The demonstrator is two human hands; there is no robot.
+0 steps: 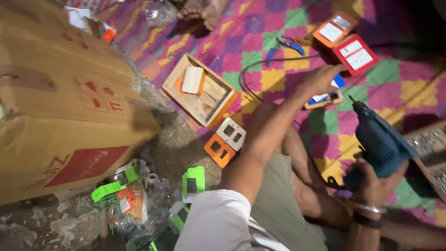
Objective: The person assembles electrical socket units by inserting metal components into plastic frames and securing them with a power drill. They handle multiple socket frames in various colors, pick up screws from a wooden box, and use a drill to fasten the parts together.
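A bright checked mat (278, 79) of pink, yellow and green covers the floor, with a big cardboard box (65, 102) off to the left on bare, littered ground. The right hand (374, 183) is closed around the grip of a blue drill (378, 139), held above the knee with its bit pointing up and away. The left hand (320, 79) reaches out across the mat, fingers curled down onto a small blue-and-white piece on a wooden frame (325, 96); whether it grips it or only touches it cannot be told.

The risks lie close by — a black cord (253, 74) loops across the mat just beside the reaching arm and could snag or get dragged. With the eyes on the far hand, the drill could tip toward the bare leg. Pliers (285, 46), a shallow wooden tray (200, 90) and orange and white switch plates (225, 142) crowd the mat — easy to knock aside.
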